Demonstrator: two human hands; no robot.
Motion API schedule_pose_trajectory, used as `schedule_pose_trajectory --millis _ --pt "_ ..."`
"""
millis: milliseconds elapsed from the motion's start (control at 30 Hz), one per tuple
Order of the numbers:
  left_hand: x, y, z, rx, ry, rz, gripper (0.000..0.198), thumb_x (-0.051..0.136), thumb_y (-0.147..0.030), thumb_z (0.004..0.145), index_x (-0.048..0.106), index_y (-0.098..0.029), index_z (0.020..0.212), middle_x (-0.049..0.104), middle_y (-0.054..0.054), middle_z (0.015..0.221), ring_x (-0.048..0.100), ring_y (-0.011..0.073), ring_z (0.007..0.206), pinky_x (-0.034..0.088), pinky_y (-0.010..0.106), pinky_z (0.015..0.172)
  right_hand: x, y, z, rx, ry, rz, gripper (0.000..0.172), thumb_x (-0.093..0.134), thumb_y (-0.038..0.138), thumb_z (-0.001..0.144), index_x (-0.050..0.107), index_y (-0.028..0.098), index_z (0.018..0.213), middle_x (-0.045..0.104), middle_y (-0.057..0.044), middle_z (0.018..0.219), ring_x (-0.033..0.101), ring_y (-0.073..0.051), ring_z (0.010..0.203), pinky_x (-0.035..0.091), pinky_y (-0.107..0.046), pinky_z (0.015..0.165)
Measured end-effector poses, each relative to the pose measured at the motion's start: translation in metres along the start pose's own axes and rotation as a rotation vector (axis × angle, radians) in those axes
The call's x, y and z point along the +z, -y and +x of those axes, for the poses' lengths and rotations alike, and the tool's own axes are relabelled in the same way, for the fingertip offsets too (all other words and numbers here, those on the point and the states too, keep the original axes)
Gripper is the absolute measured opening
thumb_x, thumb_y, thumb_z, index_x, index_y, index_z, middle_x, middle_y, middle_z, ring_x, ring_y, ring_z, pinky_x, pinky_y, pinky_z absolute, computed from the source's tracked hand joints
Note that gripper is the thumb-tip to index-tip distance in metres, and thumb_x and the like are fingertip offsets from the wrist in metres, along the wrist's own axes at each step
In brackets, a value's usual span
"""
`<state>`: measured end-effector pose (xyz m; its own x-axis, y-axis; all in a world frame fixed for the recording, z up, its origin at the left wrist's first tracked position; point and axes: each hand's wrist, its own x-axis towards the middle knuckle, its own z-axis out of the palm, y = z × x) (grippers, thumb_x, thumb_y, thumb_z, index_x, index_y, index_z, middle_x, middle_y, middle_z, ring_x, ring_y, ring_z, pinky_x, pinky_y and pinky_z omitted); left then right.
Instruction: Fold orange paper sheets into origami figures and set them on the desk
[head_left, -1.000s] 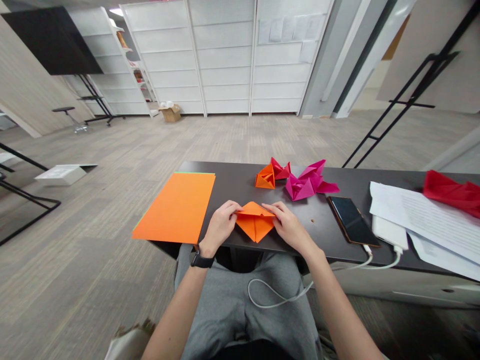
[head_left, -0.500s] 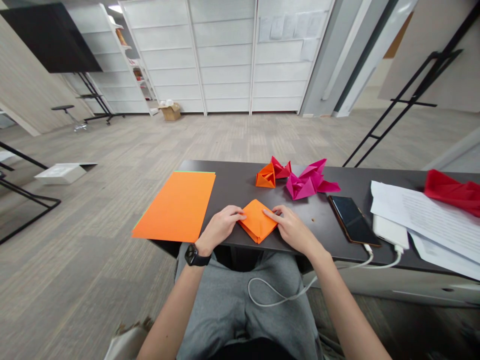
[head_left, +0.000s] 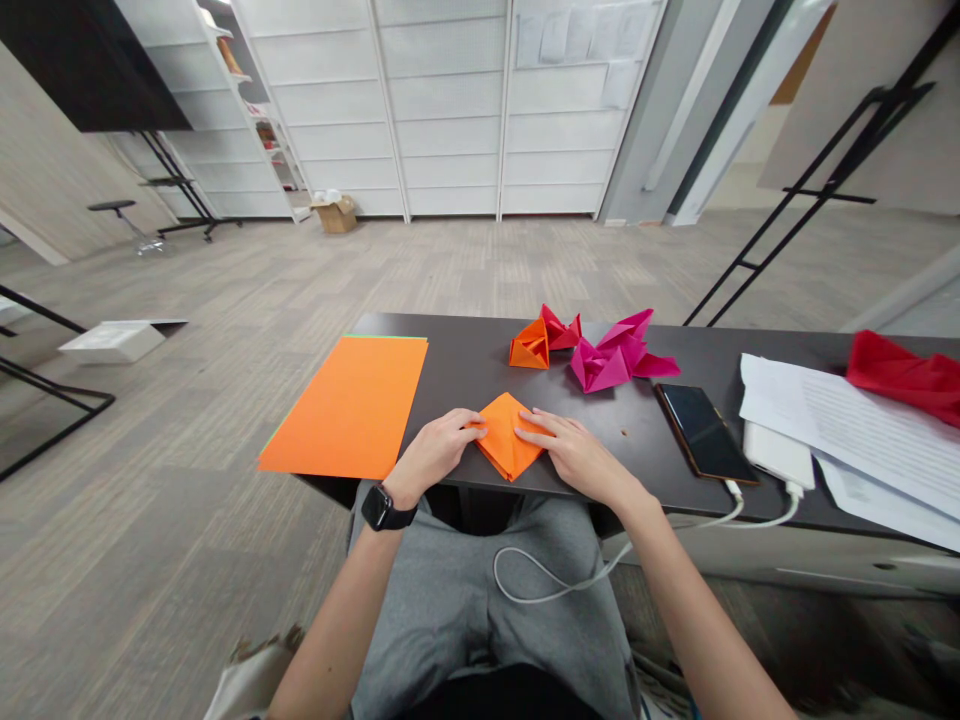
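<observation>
A folded orange paper lies on the dark table near its front edge. My left hand, with a black watch on the wrist, presses its curled fingers on the paper's left corner. My right hand lies flatter on the paper's right side, its fingers stretched onto the fold. Both hands pin the paper to the table.
A stack of orange sheets lies to the left. Behind are a small orange folded figure, a red one and a pink one. A phone with a white cable, white papers and red cloth lie right.
The raised top flap of the orange paper has been folded down flat. Both hands moved inward over the paper and now press on it.
</observation>
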<state>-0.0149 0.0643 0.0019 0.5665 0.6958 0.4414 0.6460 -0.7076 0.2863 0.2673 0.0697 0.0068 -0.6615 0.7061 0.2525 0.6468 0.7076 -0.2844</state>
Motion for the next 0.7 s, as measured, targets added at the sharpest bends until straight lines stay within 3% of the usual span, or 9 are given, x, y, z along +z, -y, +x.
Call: schedule_pose_trajectory --millis 267,467,700 --pt "-0.009 -0.011 0.003 0.141 0.129 -0.012 0.037 0.052 -0.004 0.091 0.068 -0.021 0.12 0.064 0.007 0.135 0.058 0.0205 0.127 0.048 0.039 0.11 -0.001 0.013 0.006 -0.016 -0.025 -0.008 0.05 0.043 0.008 0.093 0.056 0.022 0.14 0.05 -0.013 0.151 0.043 -0.027 0.142 0.044 -0.051 0.11" --pt "-0.009 -0.015 0.001 0.138 0.119 -0.014 0.027 0.056 -0.016 0.094 0.071 -0.021 0.116 0.065 0.007 0.134 0.059 0.0215 0.127 0.047 0.041 0.111 0.001 0.018 0.004 -0.025 -0.032 -0.008 0.036 0.046 0.014 0.097 0.068 0.023 0.123 0.057 -0.012 0.145 0.046 -0.028 0.139 0.044 -0.051 0.109" --pt "-0.007 -0.016 -0.005 0.159 0.136 0.004 0.027 0.057 -0.025 0.097 0.067 -0.022 0.122 0.064 0.006 0.136 0.054 0.0226 0.132 0.044 0.044 0.113 0.005 0.017 0.001 -0.029 -0.056 -0.002 0.028 0.06 0.027 0.094 0.066 0.021 0.121 0.057 -0.013 0.144 0.046 -0.031 0.139 0.042 -0.054 0.109"
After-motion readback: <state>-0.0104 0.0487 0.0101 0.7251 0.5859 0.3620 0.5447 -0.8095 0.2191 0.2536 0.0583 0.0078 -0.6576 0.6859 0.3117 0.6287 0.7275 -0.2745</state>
